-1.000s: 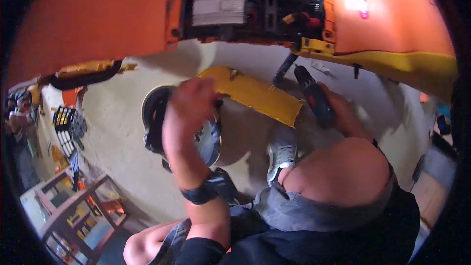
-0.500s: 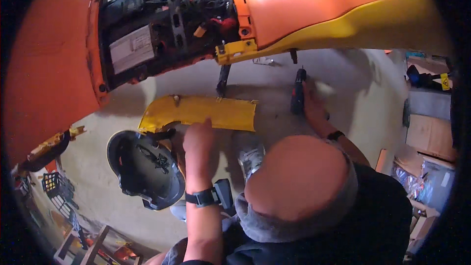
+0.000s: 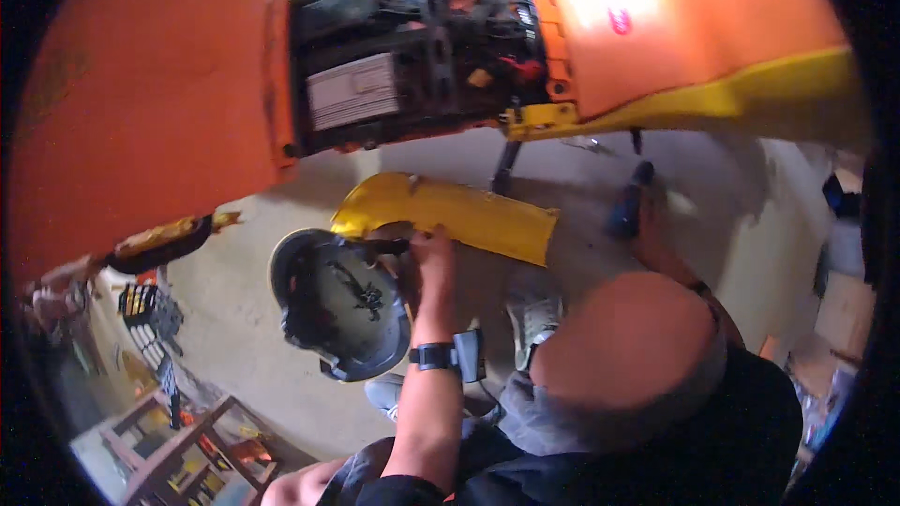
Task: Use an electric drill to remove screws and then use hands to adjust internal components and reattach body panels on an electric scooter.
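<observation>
My left hand (image 3: 431, 258) has curled fingers at the near edge of a curved yellow panel (image 3: 483, 225) lying on the floor; what they grip is unclear. Just left of it sits a yellow-rimmed black tub (image 3: 305, 305) with small dark parts inside. My right hand (image 3: 649, 230) is shut on a dark drill (image 3: 626, 206), held upright below the opened orange and yellow machine body (image 3: 712, 9). Its exposed bay (image 3: 441, 47) shows black parts, wiring and a pale ribbed block (image 3: 352, 94).
An orange panel (image 3: 150, 112) fills the upper left. Black plastic grids (image 3: 141, 305) and a wooden frame (image 3: 202, 422) lie at the lower left. Cardboard (image 3: 844, 314) and bagged items are at the right edge. My shoe (image 3: 534, 309) is below the yellow panel.
My left hand has come down from a raised, blurred position to the yellow panel's edge beside the tub. My right hand still holds the drill. The view has shifted between frames.
</observation>
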Motion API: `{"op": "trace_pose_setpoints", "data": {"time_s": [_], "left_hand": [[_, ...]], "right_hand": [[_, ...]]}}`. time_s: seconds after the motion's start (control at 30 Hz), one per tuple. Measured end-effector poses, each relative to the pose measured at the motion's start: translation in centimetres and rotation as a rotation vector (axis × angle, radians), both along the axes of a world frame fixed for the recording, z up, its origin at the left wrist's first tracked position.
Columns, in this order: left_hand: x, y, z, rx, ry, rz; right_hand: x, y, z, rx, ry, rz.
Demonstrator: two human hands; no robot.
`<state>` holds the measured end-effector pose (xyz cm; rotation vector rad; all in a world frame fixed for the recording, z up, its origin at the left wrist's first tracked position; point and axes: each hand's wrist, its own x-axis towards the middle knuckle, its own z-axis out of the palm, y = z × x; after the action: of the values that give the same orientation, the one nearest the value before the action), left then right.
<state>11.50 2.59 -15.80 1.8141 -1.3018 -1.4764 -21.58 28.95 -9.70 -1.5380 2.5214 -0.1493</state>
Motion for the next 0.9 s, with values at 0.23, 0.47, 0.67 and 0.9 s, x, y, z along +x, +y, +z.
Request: {"op": "trace_pose_setpoints", "data": {"time_s": [0.23,0.47,0.67,0.9], "left_hand": [[-6.8,0.0,7.7,-0.268,-0.144,-0.165],[-6.3,-0.6,14.4,-0.147,-0.123,-0.053],[-5.2,-0.7,16.0,-0.328,-0.092,-0.111],[-2.9,-3.0,20.5,-0.461,0.122,0.194]], "right_hand": [[6.0,-7.5,11.3,-0.042,-0.315,-0.030],[9.9,-10.9,10.4,-0.087,-0.604,0.033],[10.2,-12.3,10.1,-0.115,-0.737,0.010],[10.7,-13.5,8.1,-0.178,-0.952,-0.045]]}}
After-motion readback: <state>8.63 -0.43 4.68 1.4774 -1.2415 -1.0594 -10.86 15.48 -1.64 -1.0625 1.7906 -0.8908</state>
